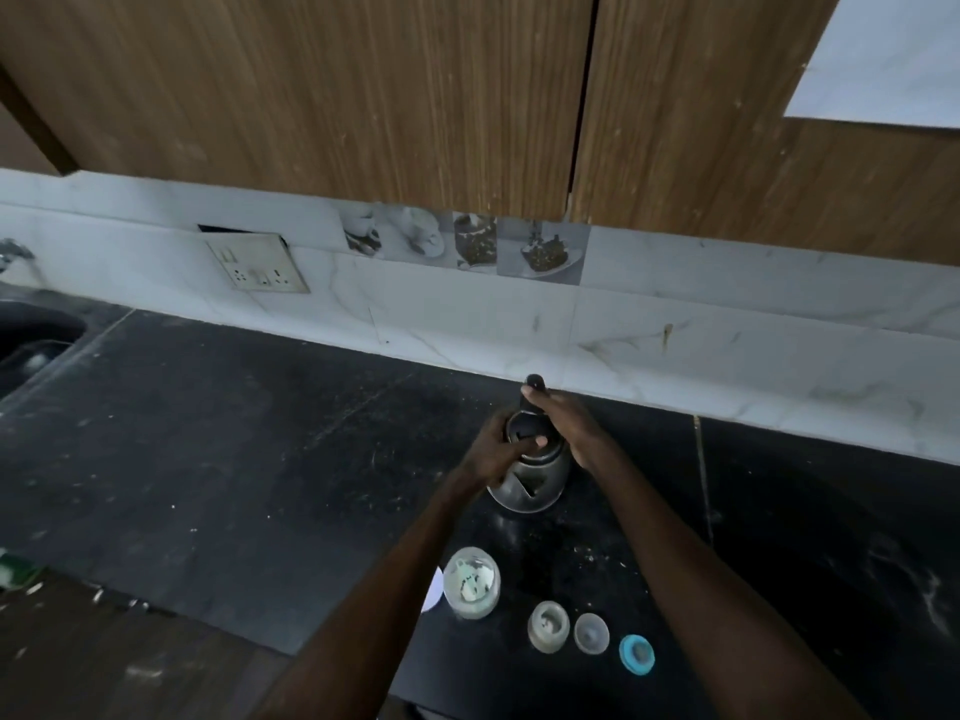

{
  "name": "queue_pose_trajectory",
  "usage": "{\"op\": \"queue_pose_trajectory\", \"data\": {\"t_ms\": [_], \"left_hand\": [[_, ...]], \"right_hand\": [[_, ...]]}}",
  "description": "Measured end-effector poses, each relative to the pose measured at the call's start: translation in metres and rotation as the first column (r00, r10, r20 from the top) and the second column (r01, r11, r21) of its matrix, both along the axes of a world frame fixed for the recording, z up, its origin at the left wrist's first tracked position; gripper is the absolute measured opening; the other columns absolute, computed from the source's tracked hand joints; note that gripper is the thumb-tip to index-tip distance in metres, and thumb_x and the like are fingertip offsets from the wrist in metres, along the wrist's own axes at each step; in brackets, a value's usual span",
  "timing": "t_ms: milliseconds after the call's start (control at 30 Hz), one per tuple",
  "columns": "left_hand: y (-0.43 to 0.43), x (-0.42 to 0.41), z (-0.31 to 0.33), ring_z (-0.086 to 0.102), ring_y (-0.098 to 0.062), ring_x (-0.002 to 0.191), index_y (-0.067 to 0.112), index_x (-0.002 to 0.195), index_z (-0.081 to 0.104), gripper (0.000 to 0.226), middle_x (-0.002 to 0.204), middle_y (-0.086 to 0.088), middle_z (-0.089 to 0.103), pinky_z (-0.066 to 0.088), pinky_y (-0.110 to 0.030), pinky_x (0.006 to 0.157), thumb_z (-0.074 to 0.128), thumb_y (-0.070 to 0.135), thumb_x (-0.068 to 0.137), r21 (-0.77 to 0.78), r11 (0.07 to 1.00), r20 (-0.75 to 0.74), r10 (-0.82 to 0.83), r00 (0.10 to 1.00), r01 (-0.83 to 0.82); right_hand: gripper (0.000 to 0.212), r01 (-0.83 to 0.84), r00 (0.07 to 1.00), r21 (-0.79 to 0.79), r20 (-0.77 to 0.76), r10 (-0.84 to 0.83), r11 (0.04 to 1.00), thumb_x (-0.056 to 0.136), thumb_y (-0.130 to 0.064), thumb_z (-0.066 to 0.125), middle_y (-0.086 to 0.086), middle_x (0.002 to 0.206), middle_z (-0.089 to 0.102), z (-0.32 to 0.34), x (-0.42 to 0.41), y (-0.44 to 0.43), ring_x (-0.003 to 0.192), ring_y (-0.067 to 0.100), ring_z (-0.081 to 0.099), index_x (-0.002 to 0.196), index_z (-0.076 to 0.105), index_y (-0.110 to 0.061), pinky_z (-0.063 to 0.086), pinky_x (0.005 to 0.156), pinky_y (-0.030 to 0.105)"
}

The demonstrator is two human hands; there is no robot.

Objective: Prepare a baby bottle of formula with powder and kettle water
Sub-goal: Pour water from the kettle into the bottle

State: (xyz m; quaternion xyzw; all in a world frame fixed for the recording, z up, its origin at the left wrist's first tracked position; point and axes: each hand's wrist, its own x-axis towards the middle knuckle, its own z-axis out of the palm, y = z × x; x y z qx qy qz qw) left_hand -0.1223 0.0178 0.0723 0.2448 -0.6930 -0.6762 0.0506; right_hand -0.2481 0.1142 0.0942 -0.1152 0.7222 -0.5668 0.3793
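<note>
On the black tabletop (234, 433), right of centre in the frame, stands a dark electric kettle (530, 485), close to the white marbled backsplash (727, 324); both arms reach up to it from the lower edge. The right hand (569, 426) is closed round the kettle's black handle (535, 383) on the far side, thumb lying along its top. The left hand (493, 452) rests on the lid (522, 428) with one finger stretched across it; in this dim view I cannot tell whether it grips the lid or only presses on it.

Below the kettle, towards the bottom of the frame, the bottle parts stand apart from one another: an open baby bottle (471, 589) seen from above, with something pale inside; to its right a smaller clear cup-like piece (548, 627); then a small clear cap (591, 634); then a blue ring (636, 653). A white round edge (431, 595) shows just left of the bottle, partly hidden by the left forearm.

At the far left edge lies a dark sink (36, 340) with a tap (15, 252) above it; a socket plate (257, 263) hangs crooked on the backsplash; a strip of picture tiles (462, 246) runs under the brown wooden cabinets (337, 96) that fill the top of the frame.
</note>
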Motion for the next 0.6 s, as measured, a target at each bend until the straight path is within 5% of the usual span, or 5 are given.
{"op": "queue_pose_trajectory", "data": {"t_ms": [133,300,433,600], "left_hand": [[0.0,0.026,-0.002,0.064,-0.029,0.123,0.042,0.152,0.038,0.08,0.139,0.002,0.061,0.065,-0.049,0.076,0.082,0.034,0.086,0.229,0.973,0.141,-0.054,0.989,0.02],[0.019,0.033,-0.001,0.072,-0.033,0.114,0.037,0.144,0.051,0.076,0.13,-0.004,0.07,0.066,-0.058,0.074,0.085,0.012,0.081,0.225,0.974,0.118,-0.012,0.993,-0.015],[0.032,0.043,-0.006,0.074,-0.032,0.11,0.046,0.136,0.055,0.086,0.126,-0.003,0.072,0.064,-0.064,0.072,0.094,0.023,0.062,0.149,0.988,0.06,0.028,0.998,-0.037],[0.049,0.056,-0.004,0.07,-0.023,0.12,0.049,0.135,0.058,0.082,0.135,0.001,0.067,0.064,-0.055,0.09,0.09,0.011,0.07,0.09,0.996,-0.123,-0.001,0.992,0.012]], "right_hand": [[0.046,0.015,0.997,-0.087,0.071,-0.009,0.996,0.081,-0.044,0.086,0.02,0.1,0.08,-0.012,0.008,0.012,0.096,0.037,0.077,0.102,0.08,-0.003,0.059,0.092,0.047],[0.035,0.108,0.992,-0.132,0.079,-0.098,0.985,0.085,-0.026,0.084,0.023,0.1,0.079,-0.011,0.027,0.035,0.086,0.033,0.076,0.103,0.078,0.003,0.06,0.083,0.041],[0.03,0.124,0.992,-0.213,0.033,-0.12,0.969,0.086,-0.025,0.083,0.021,0.1,0.079,-0.002,0.044,0.055,0.088,0.032,0.075,0.104,0.079,-0.001,0.062,0.082,0.04],[0.027,0.119,0.987,-0.262,-0.069,-0.142,0.958,0.085,-0.025,0.084,0.022,0.101,0.078,0.006,0.058,0.074,0.089,0.031,0.075,0.102,0.08,-0.004,0.06,0.088,0.049]]}}
